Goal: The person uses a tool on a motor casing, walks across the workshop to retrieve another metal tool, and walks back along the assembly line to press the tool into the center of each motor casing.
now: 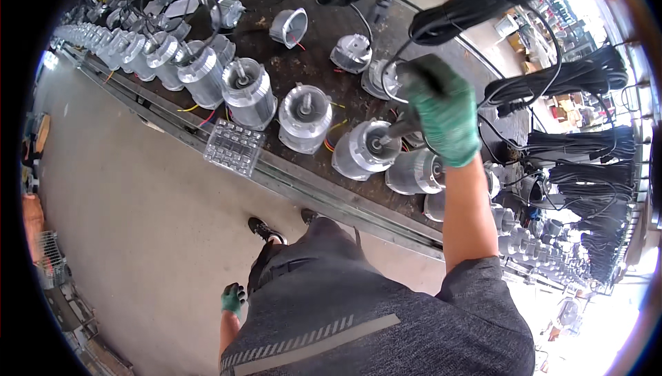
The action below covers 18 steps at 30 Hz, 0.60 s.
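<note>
My right hand (445, 110), in a green glove with dark fingertips, is raised over the bench. Its fingers are closed around a dark grey, rod-like tool (407, 126), whose exact kind I cannot make out. The tool's lower end is by the shaft of a silver motor (365, 150) standing upright at the bench edge. Down by my left side hangs my left hand (233, 298), also gloved green, its fingers loosely bent and apart with nothing visible in them. Another upright motor (305, 118) stands just left of the tool, coloured wires beside it.
Several silver motors (248, 93) line the bench edge on both sides. A clear tray of small compartments (234, 147) sits at the front edge. Motor end covers (288, 28) lie farther back. Bundled black cables (489, 4) hang above the far and right sides.
</note>
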Available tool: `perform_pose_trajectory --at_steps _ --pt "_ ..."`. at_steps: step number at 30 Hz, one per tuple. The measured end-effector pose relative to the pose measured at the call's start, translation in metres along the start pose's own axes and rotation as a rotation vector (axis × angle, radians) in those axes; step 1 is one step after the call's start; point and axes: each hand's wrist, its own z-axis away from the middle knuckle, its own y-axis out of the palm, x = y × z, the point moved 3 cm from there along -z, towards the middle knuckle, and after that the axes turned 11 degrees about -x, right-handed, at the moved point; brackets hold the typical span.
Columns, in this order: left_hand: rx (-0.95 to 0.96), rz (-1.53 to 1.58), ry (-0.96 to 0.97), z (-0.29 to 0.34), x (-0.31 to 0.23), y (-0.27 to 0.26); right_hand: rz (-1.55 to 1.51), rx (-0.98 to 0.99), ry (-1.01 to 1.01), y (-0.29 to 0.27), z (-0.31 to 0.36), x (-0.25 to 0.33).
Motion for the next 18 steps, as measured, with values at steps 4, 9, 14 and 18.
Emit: perform_pose_trajectory --at_steps 4,9,14,18 --pt "-0.055 0.158 -0.113 -0.039 -0.011 -0.018 -0.148 -0.072 -0.089 0.035 -0.011 0.040" --pt "-0.035 0.172 -0.075 -0.046 -0.038 -0.034 -0.272 -0.050 -0.073 0.104 -0.025 0.031" --pt "-0.019 0.204 -0.142 -0.091 0.053 -0.068 -0.154 -0.015 -0.007 0.141 -0.043 0.024" --pt "-0.030 -0.034 -0.012 -0.117 0.117 -0.093 0.199 -0.047 -0.219 0.178 -0.057 -0.029"
